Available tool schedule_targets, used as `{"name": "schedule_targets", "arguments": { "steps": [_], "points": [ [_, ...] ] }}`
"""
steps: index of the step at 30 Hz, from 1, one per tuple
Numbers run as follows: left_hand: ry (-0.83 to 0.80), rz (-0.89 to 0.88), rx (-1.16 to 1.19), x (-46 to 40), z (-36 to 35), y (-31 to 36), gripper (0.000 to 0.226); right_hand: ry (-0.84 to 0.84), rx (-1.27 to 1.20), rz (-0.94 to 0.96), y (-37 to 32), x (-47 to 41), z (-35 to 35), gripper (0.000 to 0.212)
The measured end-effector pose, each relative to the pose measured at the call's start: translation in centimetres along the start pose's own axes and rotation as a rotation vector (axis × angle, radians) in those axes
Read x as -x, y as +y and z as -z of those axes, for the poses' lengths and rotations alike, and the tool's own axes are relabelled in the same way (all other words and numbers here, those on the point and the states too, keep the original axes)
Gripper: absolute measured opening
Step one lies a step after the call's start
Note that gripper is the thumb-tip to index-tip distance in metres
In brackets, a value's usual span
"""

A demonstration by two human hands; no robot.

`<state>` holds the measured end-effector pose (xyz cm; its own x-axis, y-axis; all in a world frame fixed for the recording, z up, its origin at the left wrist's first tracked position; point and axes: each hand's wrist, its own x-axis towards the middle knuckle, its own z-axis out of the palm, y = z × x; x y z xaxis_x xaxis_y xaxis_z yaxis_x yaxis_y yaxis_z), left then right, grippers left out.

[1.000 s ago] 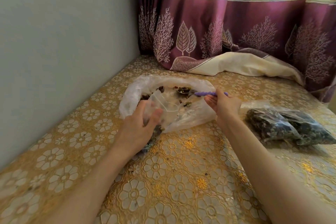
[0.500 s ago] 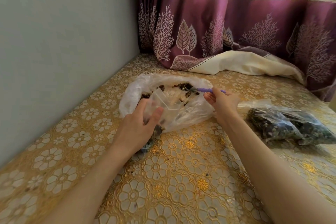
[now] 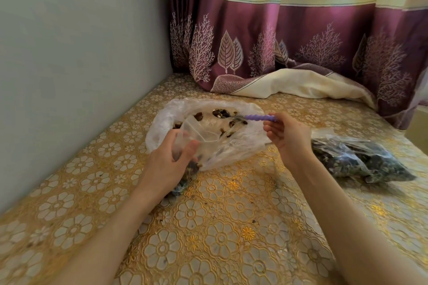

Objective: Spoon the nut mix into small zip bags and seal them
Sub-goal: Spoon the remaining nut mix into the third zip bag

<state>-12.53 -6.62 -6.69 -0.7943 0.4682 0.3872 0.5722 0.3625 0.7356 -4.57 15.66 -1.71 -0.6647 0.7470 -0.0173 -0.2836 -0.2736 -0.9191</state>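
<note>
Our left hand point(image 3: 170, 164) grasps a small zip bag point(image 3: 199, 132), thumb and fingers curled round its lower part so that its mouth stands open and tilted away from us. Our right hand point(image 3: 287, 136) pinches the purple handle of a spoon point(image 3: 257, 117), fingers bent around its near end, the bowl end reaching left.

We take the large clear bag point(image 3: 240, 143) of nut mix point(image 3: 220, 113) as our landmark. It lies crumpled and open on the gold flowered tablecloth point(image 3: 208, 227), and the small zip bag is held just above its near left edge. The spoon's bowl sits over the middle of the large bag, among the dark nut pieces scattered inside. To the right of the large bag, a little apart, lies a filled bag point(image 3: 354, 159) of dark mix. Left of it runs the pale wall point(image 3: 69, 53). Beyond it, the plum and cream curtain point(image 3: 278, 37) hangs, its hem folded onto the cloth.
</note>
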Motion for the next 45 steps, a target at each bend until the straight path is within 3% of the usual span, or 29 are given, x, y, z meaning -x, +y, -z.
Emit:
{"name": "schedule_targets", "arguments": {
  "steps": [6, 11, 16, 20, 23, 26, 32, 39, 45],
  "points": [
    [0.015, 0.004, 0.029, 0.3, 0.1, -0.6, 0.048, -0.158, 0.076, 0.096, -2.2, 1.7, -0.7, 0.019],
    [0.026, -0.006, 0.057, 0.3, 0.0, 0.3, 0.030, -0.263, 0.195, 0.204, -4.3, 3.4, -1.2, 0.021],
    [0.041, -0.029, 0.119, 0.2, 0.2, 0.5, 0.055, -0.436, 0.329, 0.375, -4.8, 4.6, -1.7, 0.021],
    [0.086, -0.017, 0.178, 0.1, 0.2, 0.7, 0.028, -0.616, 0.388, 0.453, -5.0, 4.9, -1.8, 0.024],
    [0.113, -0.008, 0.208, 0.2, 0.3, 0.9, 0.027, -0.653, 0.399, 0.448, -4.9, 4.6, -1.7, 0.027],
    [0.110, -0.009, 0.188, 0.3, 0.3, 0.9, 0.035, -0.566, 0.346, 0.440, -4.8, 4.1, -1.4, 0.025],
    [0.080, -0.015, 0.149, 0.4, 0.3, 1.0, 0.029, -0.138, 0.229, 0.261, -3.5, 2.2, -0.3, 0.025],
    [0.054, 0.018, 0.132, 0.4, 0.3, 1.1, 0.029, -0.076, 0.310, 0.015, -0.6, 1.5, 0.5, 0.029],
    [0.050, 0.000, 0.099, 0.3, 0.3, 0.9, 0.032, -0.027, 0.278, -0.040, 0.0, 0.9, 1.2, 0.029]
  ]
}}
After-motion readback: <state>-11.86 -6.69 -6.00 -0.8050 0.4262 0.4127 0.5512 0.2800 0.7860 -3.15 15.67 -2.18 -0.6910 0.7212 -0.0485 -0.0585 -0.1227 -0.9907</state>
